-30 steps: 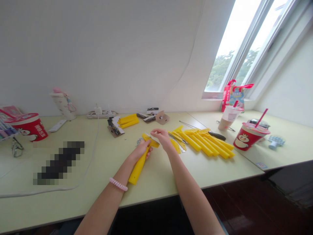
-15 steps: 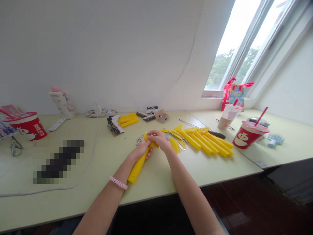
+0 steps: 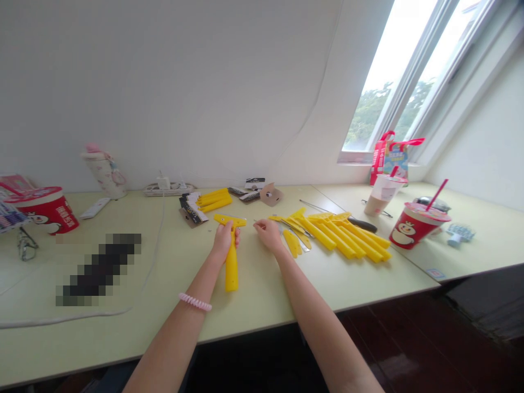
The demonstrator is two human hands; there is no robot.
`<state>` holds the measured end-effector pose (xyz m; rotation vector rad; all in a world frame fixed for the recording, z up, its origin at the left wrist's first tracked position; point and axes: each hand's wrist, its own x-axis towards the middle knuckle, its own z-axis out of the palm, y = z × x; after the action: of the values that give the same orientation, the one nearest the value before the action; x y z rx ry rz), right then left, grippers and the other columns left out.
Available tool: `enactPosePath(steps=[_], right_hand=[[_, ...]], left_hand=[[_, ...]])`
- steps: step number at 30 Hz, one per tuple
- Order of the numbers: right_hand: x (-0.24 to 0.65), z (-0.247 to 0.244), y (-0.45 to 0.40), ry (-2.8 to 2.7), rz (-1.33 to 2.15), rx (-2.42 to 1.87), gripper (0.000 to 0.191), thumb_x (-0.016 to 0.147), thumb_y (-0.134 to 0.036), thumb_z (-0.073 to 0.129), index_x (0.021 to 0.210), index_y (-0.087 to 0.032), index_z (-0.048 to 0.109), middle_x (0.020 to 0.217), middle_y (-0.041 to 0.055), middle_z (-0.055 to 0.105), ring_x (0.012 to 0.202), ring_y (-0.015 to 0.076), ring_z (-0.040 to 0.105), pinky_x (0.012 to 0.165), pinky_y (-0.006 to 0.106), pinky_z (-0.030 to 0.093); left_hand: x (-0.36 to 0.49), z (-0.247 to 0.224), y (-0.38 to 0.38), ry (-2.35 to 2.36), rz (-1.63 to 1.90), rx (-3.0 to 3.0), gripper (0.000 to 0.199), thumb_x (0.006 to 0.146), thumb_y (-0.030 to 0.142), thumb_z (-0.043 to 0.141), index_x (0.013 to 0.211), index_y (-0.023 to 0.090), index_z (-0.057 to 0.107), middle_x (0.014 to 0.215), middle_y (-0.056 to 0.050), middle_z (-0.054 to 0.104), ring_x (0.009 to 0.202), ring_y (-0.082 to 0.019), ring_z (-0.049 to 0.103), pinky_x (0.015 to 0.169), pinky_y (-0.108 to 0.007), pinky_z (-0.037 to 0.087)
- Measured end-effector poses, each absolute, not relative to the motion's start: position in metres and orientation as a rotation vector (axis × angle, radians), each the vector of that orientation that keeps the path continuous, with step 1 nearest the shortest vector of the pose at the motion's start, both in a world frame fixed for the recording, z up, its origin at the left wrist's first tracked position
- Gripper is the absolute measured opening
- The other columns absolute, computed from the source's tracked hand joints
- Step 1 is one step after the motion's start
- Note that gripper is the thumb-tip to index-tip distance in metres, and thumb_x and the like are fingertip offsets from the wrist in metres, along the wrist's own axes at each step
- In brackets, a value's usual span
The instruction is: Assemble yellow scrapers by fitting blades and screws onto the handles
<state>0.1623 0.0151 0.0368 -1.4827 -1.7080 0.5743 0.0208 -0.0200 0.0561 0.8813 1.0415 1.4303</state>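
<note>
My left hand (image 3: 222, 241) is wrapped around the upper handle of a yellow scraper (image 3: 231, 273). The scraper's wide head points away from me, with a thin metal edge along its far side. To its right, my right hand (image 3: 268, 234) is closed in a pinch near the table, apart from the scraper. A tiny item seems to show at its fingertips, too small to name. Just right of that hand lie loose yellow plates (image 3: 292, 243) with metal blades among them. Beyond these, several yellow scraper handles (image 3: 344, 237) lie side by side.
A black-handled screwdriver (image 3: 363, 224) lies behind the handles. Yellow pieces with black cards (image 3: 194, 212) and an opened cardboard piece (image 3: 271, 195) are near the wall. A red cup (image 3: 417, 226) stands right; another red cup (image 3: 57, 213) and a white cable (image 3: 82, 317) are left.
My hands have come apart. The left has turned the scraper more upright in view, showing its head; the right has let go of it and moved slightly right, still pinching.
</note>
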Motion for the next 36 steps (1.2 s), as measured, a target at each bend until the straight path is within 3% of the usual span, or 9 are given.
enactPosePath(steps=[6, 14, 26, 31, 36], right_hand=[[0.132, 0.029, 0.012, -2.021, 0.264, -1.452, 0.024, 0.08, -0.016, 0.045, 0.092, -0.02, 0.066, 0.087, 0.0051, 0.064, 0.083, 0.0149, 0.055, 0.071, 0.023, 0.037], [0.12, 0.029, 0.019, -2.074, 0.165, -1.594, 0.017, 0.083, -0.022, 0.045, 0.083, -0.015, 0.061, 0.087, 0.0105, 0.063, 0.083, 0.0188, 0.057, 0.065, 0.025, 0.036], [0.139, 0.032, 0.022, -1.846, 0.428, -1.603, 0.013, 0.07, -0.015, 0.05, 0.071, -0.017, 0.062, 0.078, 0.0049, 0.065, 0.073, 0.0148, 0.055, 0.061, 0.023, 0.035], [0.165, 0.049, 0.016, -1.452, 0.804, -1.368, 0.017, 0.067, -0.03, 0.056, 0.074, -0.017, 0.064, 0.078, 0.0029, 0.065, 0.073, 0.0143, 0.056, 0.066, 0.024, 0.04], [0.169, 0.062, 0.004, -1.531, 1.145, -1.068, 0.023, 0.061, -0.037, 0.061, 0.074, -0.018, 0.065, 0.075, 0.0009, 0.064, 0.073, 0.014, 0.055, 0.066, 0.023, 0.039]], left_hand=[[0.017, 0.054, -0.017, 1.069, 1.518, 0.842, 0.015, 0.072, 0.029, 0.044, 0.066, 0.021, 0.033, 0.045, 0.007, 0.044, 0.028, -0.007, 0.037, 0.03, -0.018, 0.027], [0.02, 0.047, -0.016, 1.058, 1.461, 0.882, 0.016, 0.071, 0.032, 0.047, 0.068, 0.02, 0.035, 0.047, 0.007, 0.046, 0.028, -0.007, 0.038, 0.029, -0.019, 0.027], [0.024, 0.052, -0.02, 1.083, 1.37, 0.879, 0.014, 0.072, 0.03, 0.044, 0.068, 0.021, 0.034, 0.045, 0.007, 0.045, 0.028, -0.007, 0.037, 0.029, -0.019, 0.027], [0.027, 0.054, -0.024, 1.079, 1.325, 0.907, 0.014, 0.073, 0.03, 0.045, 0.07, 0.02, 0.036, 0.046, 0.007, 0.045, 0.029, -0.007, 0.037, 0.03, -0.018, 0.027], [0.028, 0.055, -0.026, 1.058, 1.282, 0.958, 0.014, 0.073, 0.031, 0.047, 0.073, 0.019, 0.039, 0.046, 0.006, 0.044, 0.03, -0.007, 0.037, 0.03, -0.018, 0.027]])
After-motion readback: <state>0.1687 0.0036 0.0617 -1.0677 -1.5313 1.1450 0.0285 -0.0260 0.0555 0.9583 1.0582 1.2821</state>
